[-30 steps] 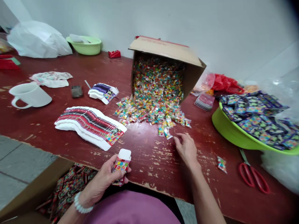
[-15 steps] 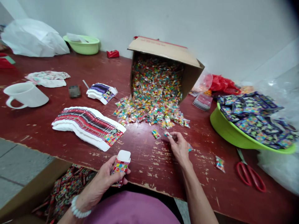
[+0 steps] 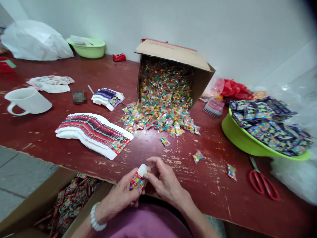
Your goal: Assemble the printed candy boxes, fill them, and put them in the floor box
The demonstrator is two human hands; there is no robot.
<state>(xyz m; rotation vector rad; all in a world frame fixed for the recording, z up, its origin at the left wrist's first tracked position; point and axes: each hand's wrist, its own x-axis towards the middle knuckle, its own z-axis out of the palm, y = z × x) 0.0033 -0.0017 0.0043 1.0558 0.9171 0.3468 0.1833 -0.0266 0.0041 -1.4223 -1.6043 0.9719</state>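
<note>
My left hand (image 3: 119, 191) is wrapped round a small red printed carton (image 3: 138, 182), its white top flap raised. At the carton's mouth, the fingers of my right hand (image 3: 166, 181) pinch a small candy packet (image 3: 148, 171), mostly hidden by the fingertips. Single clear packets lie on the table: one (image 3: 164, 141) ahead of the hands, another (image 3: 197, 156) to the right, and a third (image 3: 232, 172) farther right. A fanned stack of flat red cartons (image 3: 94, 134) rests left of the hands. Many candy packets (image 3: 158, 120) spill from a tipped cardboard box (image 3: 175, 54).
Red-handled scissors (image 3: 264, 184) lie at right, below a green basin (image 3: 237, 140) of dark packets. At left stand a white mug (image 3: 29, 102) and a smaller stack of purple cartons (image 3: 106, 98). Below the table edge, a large box (image 3: 27, 201) holds many filled red cartons.
My right hand has come from the loose packets to the carton's mouth with a candy packet. My left hand has shifted slightly right with the carton, now tilted.
</note>
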